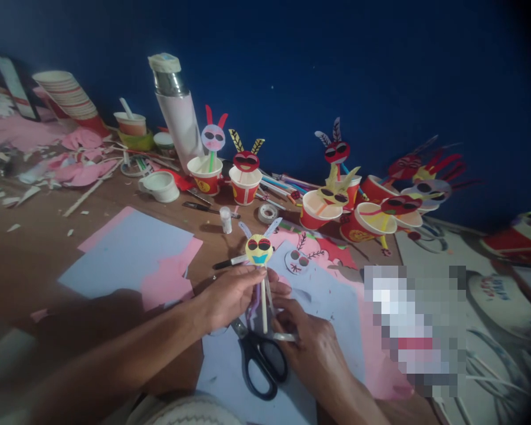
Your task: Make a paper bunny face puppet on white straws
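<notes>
A yellow paper face [259,251] with dark glasses, a blue mouth and two pale ears stands up from my left hand [230,295]. My left thumb and fingers pinch it just below the chin. From there a pale stick [264,304] hangs down, with a purple strip beside it. Close on the right, my right hand [307,336] has its fingers curled around a thin whitish strip [285,337]; whether this is tape or a straw is unclear. Black-handled scissors [263,360] lie under both hands on bluish-white paper [340,319].
Red paper cups [206,184] with similar paper faces line the back. A thermos [174,112], a white mug [159,186], a tape roll [268,213] and a small glue bottle [225,219] stand around. Another cut face [298,262] lies ahead. Paper scraps [84,171] cover the left.
</notes>
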`<action>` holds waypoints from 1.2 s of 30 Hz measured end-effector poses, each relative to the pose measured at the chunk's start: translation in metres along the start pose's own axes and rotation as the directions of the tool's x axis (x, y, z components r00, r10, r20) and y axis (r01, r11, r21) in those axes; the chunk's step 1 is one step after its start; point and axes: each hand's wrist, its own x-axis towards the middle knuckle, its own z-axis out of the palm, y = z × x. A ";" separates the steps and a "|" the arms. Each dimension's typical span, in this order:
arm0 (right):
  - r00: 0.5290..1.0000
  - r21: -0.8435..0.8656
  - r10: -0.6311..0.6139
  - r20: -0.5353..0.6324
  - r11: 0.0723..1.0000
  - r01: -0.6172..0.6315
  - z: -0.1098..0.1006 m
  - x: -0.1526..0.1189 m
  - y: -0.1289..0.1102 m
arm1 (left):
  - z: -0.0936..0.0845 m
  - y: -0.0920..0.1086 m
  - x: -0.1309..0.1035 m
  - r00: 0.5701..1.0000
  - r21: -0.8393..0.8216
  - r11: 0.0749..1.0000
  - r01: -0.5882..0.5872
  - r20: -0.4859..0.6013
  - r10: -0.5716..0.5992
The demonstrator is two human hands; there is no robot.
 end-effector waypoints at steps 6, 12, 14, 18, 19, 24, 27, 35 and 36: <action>0.992 0.038 -0.098 -0.084 0.994 0.101 0.002 -0.003 0.002 | -0.001 0.001 0.000 1.000 0.015 1.000 -0.025 -0.007 0.025; 0.986 0.026 -0.131 -0.103 0.991 0.134 0.001 -0.003 0.002 | 0.002 0.001 -0.002 1.000 0.012 1.000 -0.027 -0.011 0.027; 0.986 0.039 -0.143 -0.087 0.988 0.147 -0.001 -0.002 0.002 | 0.002 0.000 -0.002 1.000 0.018 0.999 -0.029 -0.012 0.029; 0.985 0.106 -0.167 -0.048 0.980 0.171 -0.003 -0.001 0.001 | 0.002 -0.001 -0.002 1.000 0.038 0.999 -0.003 -0.013 0.003; 0.985 0.121 -0.168 -0.042 0.978 0.172 -0.004 -0.001 0.002 | 0.002 -0.001 -0.002 1.000 0.042 0.999 0.008 -0.019 -0.007; 0.986 0.155 -0.163 -0.022 0.974 0.165 -0.003 -0.002 0.004 | 0.003 -0.001 -0.002 1.000 0.059 0.998 0.017 -0.013 -0.017; 0.988 0.165 -0.151 -0.012 0.975 0.151 -0.004 -0.002 0.004 | 0.003 -0.002 -0.003 1.000 0.066 0.998 0.022 -0.003 -0.022; 0.991 0.194 -0.132 0.005 0.973 0.129 -0.007 -0.001 0.002 | 0.005 -0.002 -0.004 1.000 0.086 0.996 0.011 0.005 -0.011; 0.991 0.193 -0.132 0.006 0.973 0.128 -0.007 -0.001 0.002 | 0.004 -0.002 -0.003 1.000 0.093 0.996 0.009 0.002 -0.009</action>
